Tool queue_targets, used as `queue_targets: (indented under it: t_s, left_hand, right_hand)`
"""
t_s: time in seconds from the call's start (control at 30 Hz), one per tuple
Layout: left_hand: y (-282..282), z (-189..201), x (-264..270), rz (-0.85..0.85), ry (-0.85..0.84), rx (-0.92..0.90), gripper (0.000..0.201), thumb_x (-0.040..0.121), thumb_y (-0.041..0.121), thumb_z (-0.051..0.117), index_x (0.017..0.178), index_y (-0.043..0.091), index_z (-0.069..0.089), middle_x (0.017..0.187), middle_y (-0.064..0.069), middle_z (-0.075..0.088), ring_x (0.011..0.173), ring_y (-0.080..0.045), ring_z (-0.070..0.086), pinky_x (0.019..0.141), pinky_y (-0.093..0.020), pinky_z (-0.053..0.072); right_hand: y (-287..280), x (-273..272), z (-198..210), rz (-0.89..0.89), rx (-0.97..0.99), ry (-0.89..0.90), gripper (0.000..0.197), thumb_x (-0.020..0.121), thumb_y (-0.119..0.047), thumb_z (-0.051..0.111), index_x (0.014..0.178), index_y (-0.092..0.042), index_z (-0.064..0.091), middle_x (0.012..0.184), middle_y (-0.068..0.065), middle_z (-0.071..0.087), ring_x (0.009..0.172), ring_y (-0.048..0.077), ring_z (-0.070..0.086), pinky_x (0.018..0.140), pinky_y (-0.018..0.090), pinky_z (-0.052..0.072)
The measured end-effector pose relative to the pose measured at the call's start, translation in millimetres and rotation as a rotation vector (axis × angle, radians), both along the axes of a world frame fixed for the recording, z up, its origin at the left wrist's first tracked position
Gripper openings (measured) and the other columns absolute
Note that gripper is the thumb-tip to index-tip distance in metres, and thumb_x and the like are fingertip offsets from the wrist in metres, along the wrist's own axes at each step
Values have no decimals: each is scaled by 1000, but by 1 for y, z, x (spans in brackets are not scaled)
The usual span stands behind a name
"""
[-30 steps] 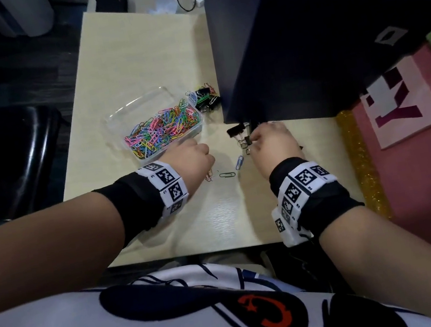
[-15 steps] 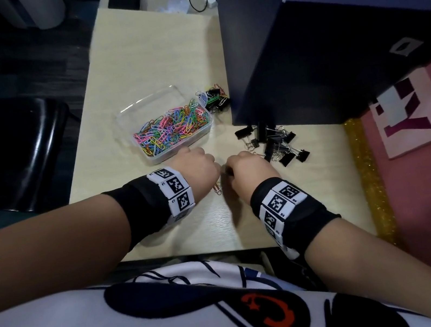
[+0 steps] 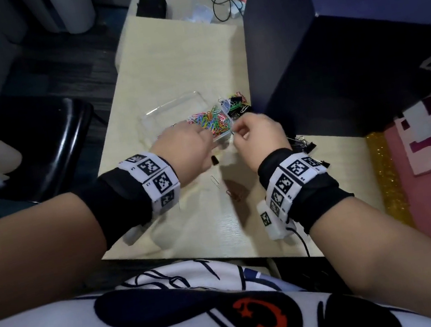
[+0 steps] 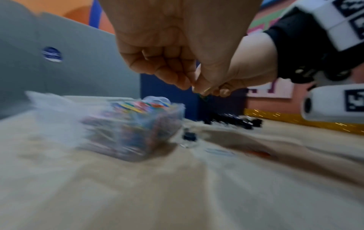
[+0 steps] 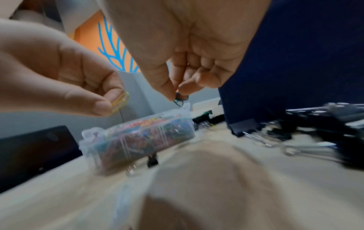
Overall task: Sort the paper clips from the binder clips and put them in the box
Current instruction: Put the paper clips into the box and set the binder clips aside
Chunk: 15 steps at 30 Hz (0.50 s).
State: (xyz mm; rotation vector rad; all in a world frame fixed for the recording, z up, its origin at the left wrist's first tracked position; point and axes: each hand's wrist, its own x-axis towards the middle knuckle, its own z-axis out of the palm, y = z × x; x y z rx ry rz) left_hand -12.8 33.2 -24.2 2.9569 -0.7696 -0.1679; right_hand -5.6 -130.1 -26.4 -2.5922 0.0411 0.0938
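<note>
A: Pale wood-grain tabletop (image 3: pixel 170 73), a dark blue partition (image 3: pixel 334 63) on its right, a black chair (image 3: pixel 34 142) off to the left. What is nearest?

B: A few loose paper clips (image 3: pixel 215 182) lying on the bare wood between the wrists. Just past them, both hands are raised over the near edge of the clear plastic box of coloured paper clips (image 3: pixel 210 121).

A: Holding anything?

B: The left hand (image 3: pixel 188 150) pinches a yellow paper clip (image 5: pixel 120 102) between thumb and forefinger. The right hand (image 3: pixel 256 135) pinches a dark green paper clip (image 5: pixel 180 98) at its fingertips, right above the box's corner.

A: So the step is the drop?

B: I'd judge so. Best to carry each clip well inside the rim before letting go, since the right one hangs close to the corner and could slip outside.

A: And the binder clips?

B: A heap of black binder clips (image 3: pixel 304 145) sits beside the right wrist, one small one (image 3: pixel 215 160) stands by the box's near wall, and another cluster (image 3: pixel 237 104) lies at the box's far corner against the partition. Beyond, a black pouch (image 3: pixel 151 6) and a coiled cable (image 3: pixel 223 2)
</note>
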Motion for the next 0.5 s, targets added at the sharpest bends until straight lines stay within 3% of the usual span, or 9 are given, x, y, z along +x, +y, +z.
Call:
queue_targets:
  t_s: [0.07,0.17,0.27,0.37,0.5]
  left_hand:
    - [14,9,9,77,-14,-44,23,87,25,51,97,8,62,96,-14,62,91,-36,56,76,-43,49]
    - [33,15,20,137,-11,-59,23,91,27,50,102,12,65,100,-12,63,96,-36,57,81,-44,49]
    - [34,16,20,135,-2,-33,27,95,28,46,110,15,65,104,-11,64,101,-34,56,85,-41,48]
    - [17,10,5,30,40,11,27,96,25,43,107,12,65,104,-10,63,101,-33,57,82,-38,48]
    - [-3,-10,-14,-145,134,176,20,91,13,48,105,11,62,101,-10,60,97,-32,60,75,-40,53]
  right_hand:
    - [13,7,9,6,107,-68,19,86,-16,58,102,-19,69,103,1,66,90,18,65,90,29,49]
    - [22,13,16,32,81,-47,30,89,-18,56,119,-19,62,120,4,59,101,22,62,97,31,46]
    - [19,5,18,62,-180,219,34,90,-21,55,123,-14,56,124,9,55,108,27,58,93,30,45]
    - [14,-16,23,255,-539,541,41,93,-29,55,125,-5,57,120,12,63,114,29,59,90,30,48]
    - [13,-39,11,303,-573,629,32,94,-27,53,117,-8,64,121,10,64,113,27,60,90,28,48]
